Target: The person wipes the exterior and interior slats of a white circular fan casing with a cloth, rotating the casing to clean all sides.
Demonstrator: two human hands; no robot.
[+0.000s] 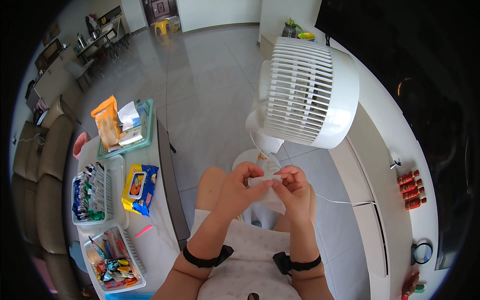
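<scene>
My left hand (240, 191) and my right hand (294, 191) meet in front of my lap, pinching a white tissue or wipe (268, 191) between thumbs and fingers. The sheet's lower part hangs below my thumbs. Just beyond them stands a white fan (311, 93) on a round base (247, 158). On the table to my left lie a yellow and blue pack of wipes (138, 189) and a small pink plastic tool (143, 231), its exact kind unclear.
The marble-look table (161, 232) bears a green basket (148, 138) with packets, a white basket (108, 210) of sachets and another basket (137, 262) of small items. A white cabinet (360, 176) runs along my right; the fan's cord (345, 202) reaches it.
</scene>
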